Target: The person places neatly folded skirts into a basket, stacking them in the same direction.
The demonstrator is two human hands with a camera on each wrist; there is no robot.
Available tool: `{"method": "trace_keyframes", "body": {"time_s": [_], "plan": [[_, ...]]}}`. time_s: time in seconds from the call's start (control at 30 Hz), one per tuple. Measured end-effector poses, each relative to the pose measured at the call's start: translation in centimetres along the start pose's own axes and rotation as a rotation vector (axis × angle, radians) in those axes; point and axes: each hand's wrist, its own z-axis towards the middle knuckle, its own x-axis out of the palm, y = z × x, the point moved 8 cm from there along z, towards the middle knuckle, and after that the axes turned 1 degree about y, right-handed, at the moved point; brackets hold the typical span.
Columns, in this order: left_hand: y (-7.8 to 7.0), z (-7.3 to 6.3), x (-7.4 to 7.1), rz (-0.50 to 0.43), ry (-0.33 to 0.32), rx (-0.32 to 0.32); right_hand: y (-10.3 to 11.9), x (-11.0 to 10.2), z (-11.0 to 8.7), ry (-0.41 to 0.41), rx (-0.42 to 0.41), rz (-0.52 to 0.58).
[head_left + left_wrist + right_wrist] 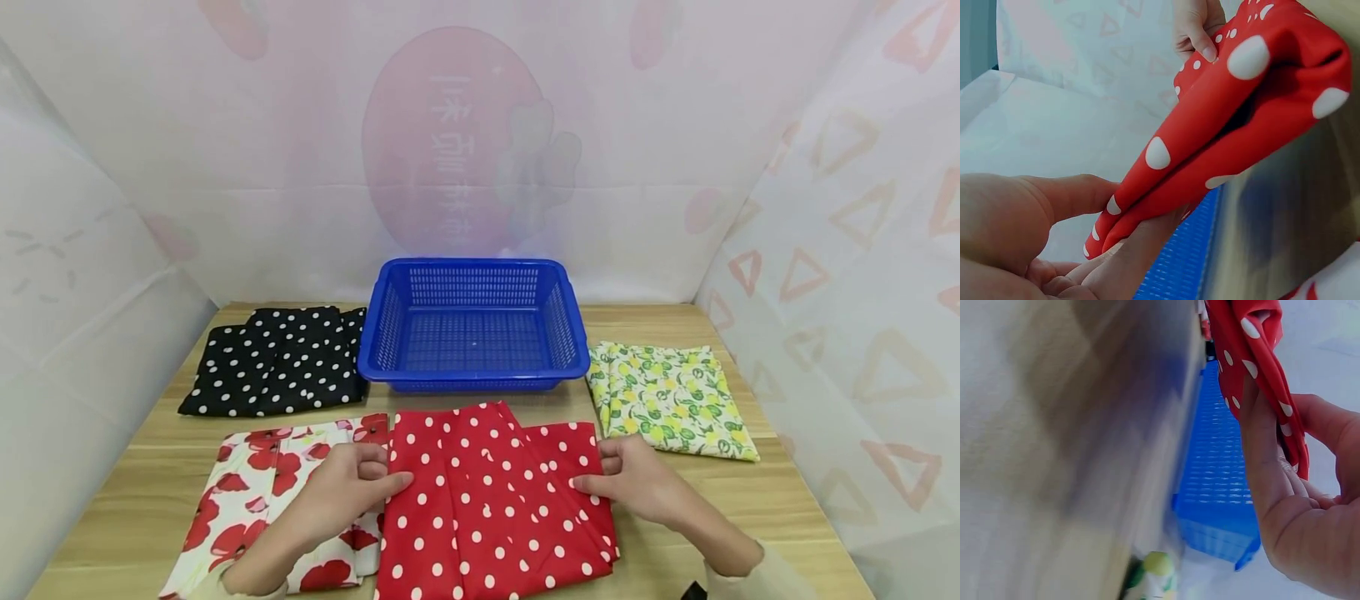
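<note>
A folded red cloth with white polka dots spans the space between both hands at the front of the table. My left hand pinches its left edge, thumb on top and fingers underneath. On the opposite edge, my right hand pinches the fabric the same way. Folded layers of the red cloth show in the left wrist view, gripped near the corner. In the right wrist view, the thumb and fingers hold the cloth's other edge.
Behind the red cloth stands a blue plastic basket with nothing in it. A black polka-dot cloth lies at back left, a white cloth with red flowers at front left, and a lemon-print cloth at right. White patterned sheets surround the table.
</note>
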Motion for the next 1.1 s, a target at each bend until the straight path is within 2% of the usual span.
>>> {"method": "trace_keyframes", "body": {"time_s": [0.1,0.23,0.47,0.67,0.77,0.97,1.1], "plan": [[-0.7,-0.8,-0.6,0.018,-0.013,0.002,1.0,-0.2,-0.5,0.011,-0.022,0.028],[-2.1,-1.5,-1.2,0.019,0.001,0.037,2.7,-0.9,-0.9,0.018,-0.058,0.044],[-4.5,-1.2,-2.5,-0.032,0.024,0.099,5.3,-2.4,-0.4,-0.006,-0.096,0.007],[-6.9,0.1,-4.1,-0.001,-0.01,0.143,7.3,-4.2,0.4,-0.07,-0.082,-0.01],[-8.0,1.0,-5.3,0.012,-0.019,0.138,8.7,-5.2,1.1,-0.087,-0.088,-0.022],[-10.3,3.3,-8.2,0.079,-0.06,0.128,11.7,-7.0,2.9,-0.105,-0.081,-0.02],[-11.3,5.3,-9.7,0.122,-0.062,0.118,13.3,-7.6,4.6,-0.109,-0.099,-0.008]]}}
